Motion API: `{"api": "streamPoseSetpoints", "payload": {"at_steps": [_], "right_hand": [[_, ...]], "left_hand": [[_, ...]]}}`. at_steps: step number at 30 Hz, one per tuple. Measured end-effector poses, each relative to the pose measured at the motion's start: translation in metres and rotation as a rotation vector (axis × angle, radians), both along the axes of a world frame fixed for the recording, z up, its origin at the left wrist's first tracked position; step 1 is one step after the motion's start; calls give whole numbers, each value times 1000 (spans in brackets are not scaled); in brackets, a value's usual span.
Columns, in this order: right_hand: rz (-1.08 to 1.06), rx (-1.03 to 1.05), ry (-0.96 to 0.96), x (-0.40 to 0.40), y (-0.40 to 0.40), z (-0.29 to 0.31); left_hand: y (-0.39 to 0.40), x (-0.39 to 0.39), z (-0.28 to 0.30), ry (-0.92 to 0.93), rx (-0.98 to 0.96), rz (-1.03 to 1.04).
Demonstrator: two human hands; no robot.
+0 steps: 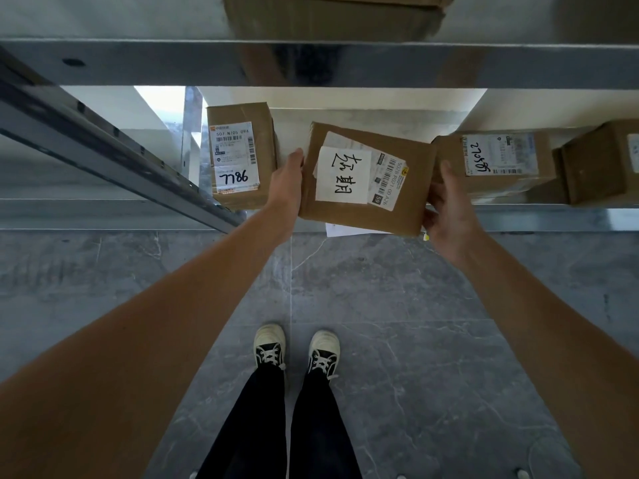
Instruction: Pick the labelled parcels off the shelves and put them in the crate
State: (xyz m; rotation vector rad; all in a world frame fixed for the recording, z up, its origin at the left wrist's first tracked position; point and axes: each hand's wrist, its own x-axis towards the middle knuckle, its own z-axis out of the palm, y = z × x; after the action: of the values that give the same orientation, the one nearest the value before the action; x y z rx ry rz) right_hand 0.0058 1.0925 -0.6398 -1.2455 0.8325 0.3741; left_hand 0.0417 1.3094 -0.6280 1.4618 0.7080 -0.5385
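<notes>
A flat brown cardboard parcel (408,198) with a white handwritten label and a barcode sticker is tilted, half over the front edge of the lower shelf (553,216). My left hand (287,179) grips its left edge. My right hand (449,212) grips its right edge, thumb on top. Left of it on the shelf stands a parcel marked 7786 (266,150). On the right lies another labelled parcel (546,160), and a further box (601,167) sits at the far right. No crate is in view.
An upper metal shelf (311,63) carries a large cardboard box (332,15) overhead. A slanted metal rail (103,133) runs along the left. Below are grey marble floor tiles (415,305) and my feet in dark sneakers (297,347).
</notes>
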Motion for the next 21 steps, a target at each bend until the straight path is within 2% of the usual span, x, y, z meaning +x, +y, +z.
{"api": "streamPoseSetpoints", "payload": {"at_steps": [6,10,12,16,19,21], "right_hand": [[-10,-13,64,13,3,-1],[120,-98,-12,20,-2,7],[103,-162,-55,21,-8,12],[-81,-205,-125,16,-9,14],[-321,-126,-142,13,6,14],[-400,-89,-105,9,17,15]], "left_hand": [[5,-12,-3,40,-26,-60],[2,-28,-6,148,-76,-61],[0,-35,-5,150,-105,-26],[-8,-38,-5,54,-85,8],[-16,-36,2,36,-162,-39],[-18,-36,4,52,-197,-107]]}}
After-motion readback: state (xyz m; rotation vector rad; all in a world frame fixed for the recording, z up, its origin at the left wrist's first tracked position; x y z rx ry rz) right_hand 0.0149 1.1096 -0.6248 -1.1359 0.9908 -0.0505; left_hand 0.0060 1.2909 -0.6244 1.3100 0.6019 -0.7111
